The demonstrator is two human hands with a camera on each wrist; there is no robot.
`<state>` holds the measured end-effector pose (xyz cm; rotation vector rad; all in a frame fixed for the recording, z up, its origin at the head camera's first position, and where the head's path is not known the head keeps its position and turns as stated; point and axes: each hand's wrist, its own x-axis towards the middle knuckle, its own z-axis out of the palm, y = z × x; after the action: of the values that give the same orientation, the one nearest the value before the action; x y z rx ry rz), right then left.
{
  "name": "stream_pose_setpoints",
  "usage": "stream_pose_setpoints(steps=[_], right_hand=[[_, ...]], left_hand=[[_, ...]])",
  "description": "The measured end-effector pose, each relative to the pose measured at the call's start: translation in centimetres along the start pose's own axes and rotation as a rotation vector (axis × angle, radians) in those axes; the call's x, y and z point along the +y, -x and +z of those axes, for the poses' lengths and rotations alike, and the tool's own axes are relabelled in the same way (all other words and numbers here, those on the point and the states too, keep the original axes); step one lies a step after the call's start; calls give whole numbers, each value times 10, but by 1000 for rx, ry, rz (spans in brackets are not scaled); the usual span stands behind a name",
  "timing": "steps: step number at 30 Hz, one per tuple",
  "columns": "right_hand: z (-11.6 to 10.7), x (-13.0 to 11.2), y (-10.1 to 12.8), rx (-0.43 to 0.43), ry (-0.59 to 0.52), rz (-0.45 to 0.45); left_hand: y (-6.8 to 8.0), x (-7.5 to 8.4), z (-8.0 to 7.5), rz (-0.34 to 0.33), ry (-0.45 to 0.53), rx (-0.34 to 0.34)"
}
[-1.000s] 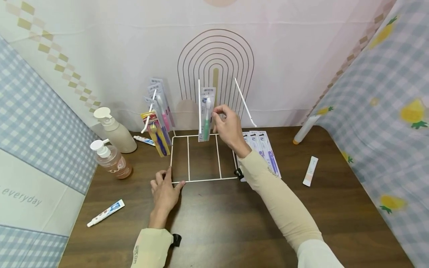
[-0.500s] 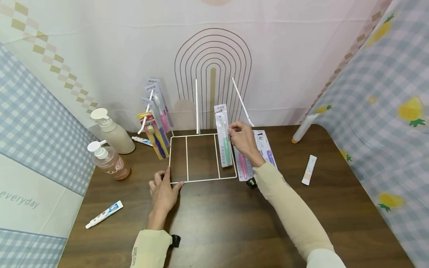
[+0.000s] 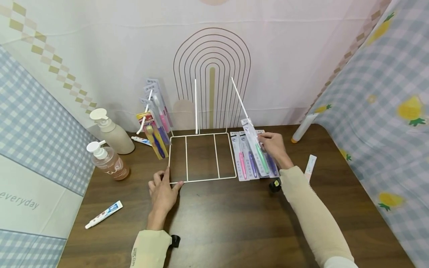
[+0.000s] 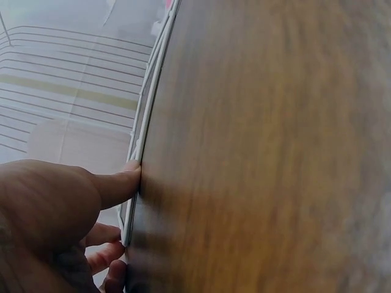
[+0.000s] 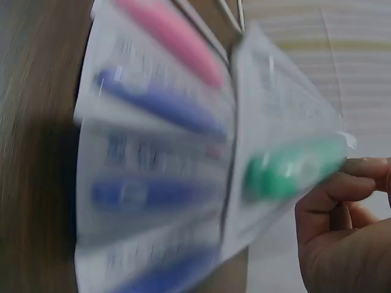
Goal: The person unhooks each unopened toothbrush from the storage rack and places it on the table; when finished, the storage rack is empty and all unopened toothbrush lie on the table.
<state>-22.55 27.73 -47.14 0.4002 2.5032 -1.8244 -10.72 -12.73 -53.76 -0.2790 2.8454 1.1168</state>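
Mostly blurred: green toothbrush pack (image 5: 287, 174) in right hand (image 5: 342, 229), print unreadable.

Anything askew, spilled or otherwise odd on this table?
Nothing spilled or broken. One oddity: the wire rack's right rod leans outward, while the middle rod stands upright. A toothpaste tube lies loose near the table's left edge.

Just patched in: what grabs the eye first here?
The right hand pinches a packaged green toothbrush over the row of toothbrush packs lying right of the white wire rack. The left hand touches the rack's front left corner. More packs hang at the rack's back left, by two pump bottles.
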Motion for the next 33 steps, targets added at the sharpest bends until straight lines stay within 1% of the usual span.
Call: stream_pose_setpoints(steps=[2,4,6,10,14,18,20,23,25,28,31,33], right_hand=[[-12,6,-1,10,-11,26],[-23,10,-3,29,6,42],[-34,14,-5,59,38,58],[-53,21,-10,113,126,127],[-65,32,-16,145,213,187],[-68,46,-24,156,234,209],[-69,60,-36,156,217,206],[-67,70,-43,164,209,211],[-66,74,-44,170,213,209],[-62,67,-36,187,266,201],[-60,63,-32,203,301,172],[-60,67,-37,226,311,161]], left_hand=[[0,0,0,-2,-3,-1],[0,0,0,-4,-7,-1],[1,3,-1,-7,-10,1],[1,6,-1,-10,-12,-2],[1,5,0,0,-4,8],[3,4,0,4,2,31],[4,4,-1,7,-6,38],[4,2,-1,7,4,28],[4,2,-1,6,10,19],[2,1,0,-2,24,5],[2,1,1,-2,24,9],[3,2,1,3,22,23]])
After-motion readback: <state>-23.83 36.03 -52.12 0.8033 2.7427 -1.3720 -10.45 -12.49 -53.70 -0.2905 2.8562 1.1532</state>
